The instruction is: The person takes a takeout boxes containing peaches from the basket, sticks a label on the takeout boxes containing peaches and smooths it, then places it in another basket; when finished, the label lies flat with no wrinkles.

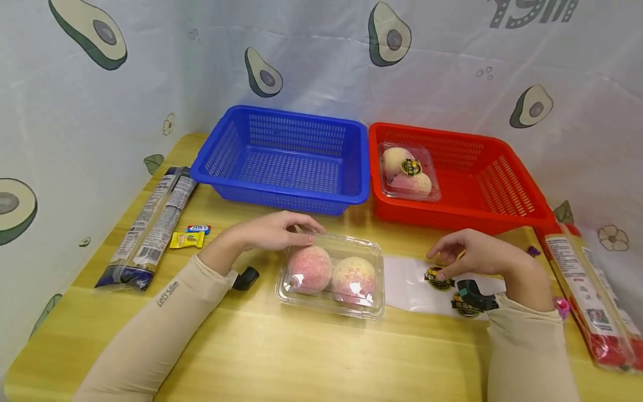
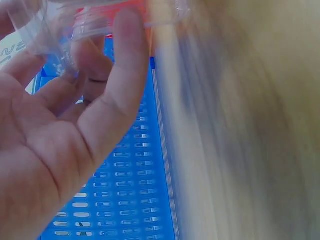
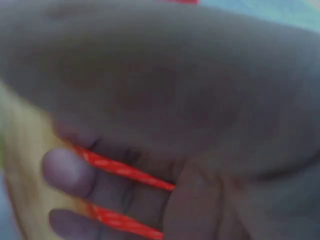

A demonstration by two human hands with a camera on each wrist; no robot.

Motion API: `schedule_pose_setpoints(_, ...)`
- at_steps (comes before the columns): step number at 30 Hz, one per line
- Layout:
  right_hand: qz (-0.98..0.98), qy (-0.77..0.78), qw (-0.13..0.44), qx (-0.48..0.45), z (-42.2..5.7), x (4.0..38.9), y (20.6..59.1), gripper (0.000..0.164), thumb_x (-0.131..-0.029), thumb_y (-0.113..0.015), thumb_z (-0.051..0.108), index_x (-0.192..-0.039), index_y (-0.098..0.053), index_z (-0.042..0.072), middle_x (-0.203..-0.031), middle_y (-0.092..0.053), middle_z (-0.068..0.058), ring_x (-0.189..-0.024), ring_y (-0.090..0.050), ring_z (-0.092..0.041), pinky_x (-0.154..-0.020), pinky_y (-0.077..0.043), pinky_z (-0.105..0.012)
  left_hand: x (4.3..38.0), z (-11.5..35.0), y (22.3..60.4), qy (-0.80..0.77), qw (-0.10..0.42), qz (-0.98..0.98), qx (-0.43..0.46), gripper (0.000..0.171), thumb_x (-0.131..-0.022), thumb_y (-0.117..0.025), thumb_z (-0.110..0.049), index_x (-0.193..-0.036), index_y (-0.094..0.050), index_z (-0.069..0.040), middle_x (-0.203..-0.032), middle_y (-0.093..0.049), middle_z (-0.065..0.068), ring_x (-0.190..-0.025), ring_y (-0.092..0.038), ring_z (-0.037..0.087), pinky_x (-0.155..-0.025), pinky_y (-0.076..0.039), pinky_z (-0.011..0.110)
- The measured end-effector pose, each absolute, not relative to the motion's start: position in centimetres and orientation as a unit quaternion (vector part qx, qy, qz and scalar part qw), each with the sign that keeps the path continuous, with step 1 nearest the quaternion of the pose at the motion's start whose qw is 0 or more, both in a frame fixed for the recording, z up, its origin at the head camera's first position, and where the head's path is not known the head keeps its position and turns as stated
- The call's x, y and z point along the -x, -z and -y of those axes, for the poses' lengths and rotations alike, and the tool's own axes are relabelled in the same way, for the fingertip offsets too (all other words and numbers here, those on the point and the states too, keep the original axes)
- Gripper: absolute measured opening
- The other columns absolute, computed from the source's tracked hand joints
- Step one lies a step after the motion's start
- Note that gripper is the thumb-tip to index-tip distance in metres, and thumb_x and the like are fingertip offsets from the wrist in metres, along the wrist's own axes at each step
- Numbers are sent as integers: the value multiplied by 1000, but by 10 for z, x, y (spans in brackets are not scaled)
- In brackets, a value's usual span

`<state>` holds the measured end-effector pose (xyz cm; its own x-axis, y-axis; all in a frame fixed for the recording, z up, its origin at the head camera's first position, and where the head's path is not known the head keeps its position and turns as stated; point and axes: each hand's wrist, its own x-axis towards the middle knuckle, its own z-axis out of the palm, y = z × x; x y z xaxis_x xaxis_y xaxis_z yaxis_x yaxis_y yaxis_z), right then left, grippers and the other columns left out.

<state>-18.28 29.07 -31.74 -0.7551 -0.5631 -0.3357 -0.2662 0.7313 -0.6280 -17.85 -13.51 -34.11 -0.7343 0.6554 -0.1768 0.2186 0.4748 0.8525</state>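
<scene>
Head view: left hand grips the far left corner of a clear box on the table; right hand over the sticker strip, thumb and forefinger apart. Left wrist: fingers curled at clear plastic. Right wrist: blurred, fingers bent, thumb gap unclear.

White glare spots the clear plastic clamshell in the bright head view; the wooden tabletop smears in the left wrist view; the right wrist view is dim and blurred.
</scene>
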Motion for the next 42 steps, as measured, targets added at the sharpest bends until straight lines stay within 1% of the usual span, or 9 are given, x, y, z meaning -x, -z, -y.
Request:
schedule_pose_setpoints(4, -876, 309, 295, 225, -297, 186, 329, 34, -77, -88, 13, -106, -73, 0, -83, -58, -5, -76, -51, -16, -63, -48, -25, 178, 135, 341, -438, 257, -818, -270, 32, -103, -59, -28, -133, -65, -21, -135, -59, -3, -112, -56, 22, -93, -49, 40)
schedule_pose_setpoints(9, -875, 312, 305, 209, -299, 188, 334, 32, -74, -89, 5, -100, -71, -2, -79, -54, -4, -71, -48, -15, -60, -43, -24, 178, 133, 340, -443, 255, -814, -275, 31, -103, -59, -27, -133, -65, -20, -136, -58, -2, -111, -57, 22, -91, -50, 39)
schedule_pose_setpoints(14, -882, 304, 306, 191, -298, 186, 338, 27, -74, -88, 3, -94, -71, 0, -78, -55, -4, -73, -49, -17, -60, -44, -24, 178, 132, 342, -445, 260, -813, -273, 32, -103, -59, -29, -134, -64, -21, -136, -58, -1, -110, -57, 23, -89, -51, 40)
schedule_pose_setpoints(19, -888, 293, 306, 180, -298, 184, 339, 21, -76, -86, 3, -90, -70, 3, -77, -56, -3, -72, -50, -19, -60, -44, -26, 177, 131, 345, -441, 252, -816, -276, 32, -103, -59, -30, -133, -65, -22, -132, -60, -2, -105, -57, 23, -87, -51, 40)
schedule_pose_setpoints(26, -899, 274, 295, 175, -298, 185, 333, 11, -84, -81, 6, -86, -71, 5, -77, -62, 0, -72, -52, -18, -62, -48, -27, 177, 127, 345, -436, 227, -824, -282, 31, -104, -57, -29, -133, -65, -20, -128, -63, 0, -105, -58, 22, -88, -50, 40)
schedule_pose_setpoints(31, -897, 281, 286, 187, -298, 186, 330, 7, -86, -78, 4, -88, -72, 4, -80, -66, -1, -73, -56, -18, -65, -51, -27, 176, 125, 344, -426, 211, -836, -275, 31, -105, -56, -31, -132, -65, -20, -125, -64, -2, -104, -59, 22, -87, -50, 39)
schedule_pose_setpoints(34, -897, 289, 277, 189, -298, 185, 327, 5, -88, -76, 5, -90, -72, 4, -82, -68, -2, -75, -58, -19, -68, -54, -28, 175, 124, 344, -422, 210, -841, -267, 31, -105, -56, -32, -132, -65, -21, -122, -64, -4, -103, -59, 22, -87, -50, 39)
schedule_pose_setpoints(38, -901, 291, 259, 191, -294, 181, 321, 6, -89, -77, 9, -91, -72, 5, -83, -68, -2, -75, -58, -20, -68, -54, -29, 174, 123, 343, -422, 214, -842, -260, 31, -105, -56, -33, -132, -65, -22, -122, -64, -4, -104, -58, 21, -87, -50, 39)
schedule_pose_setpoints(42, -906, 298, 220, 203, -286, 174, 310, 7, -89, -78, 13, -93, -74, 9, -86, -69, -1, -75, -60, -20, -68, -55, -31, 174, 122, 344, -424, 213, -841, -260, 31, -105, -56, -32, -132, -65, -21, -121, -64, -4, -102, -58, 21, -86, -50, 39)
